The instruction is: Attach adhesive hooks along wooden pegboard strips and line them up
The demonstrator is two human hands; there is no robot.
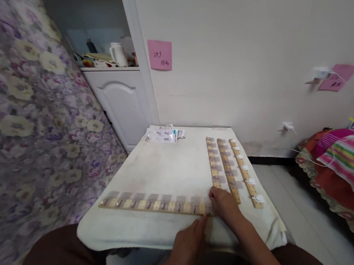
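Note:
A long wooden strip [156,206] lies crosswise near the front of the cloth-covered table. Along it sits a row of metal hooks on clear square pads. My left hand [188,242] is closed, its fingertips at the strip's front edge near the right end. At that same end my right hand [226,206] is curled shut, its knuckles raised. Whatever its fingers grip is hidden. Beyond it, two wooden strips with clear-pad hooks, a left strip [215,173] and a middle strip [230,172], run away from me. A right-hand strip [248,180] carries white hooks.
Packs of hooks in clear packaging [162,135] lie at the table's back left. A white wall [228,70] stands behind. To the left hangs a floral curtain [37,134] beside a white cupboard [120,97]. A bed with a striped cover [351,155] is at right.

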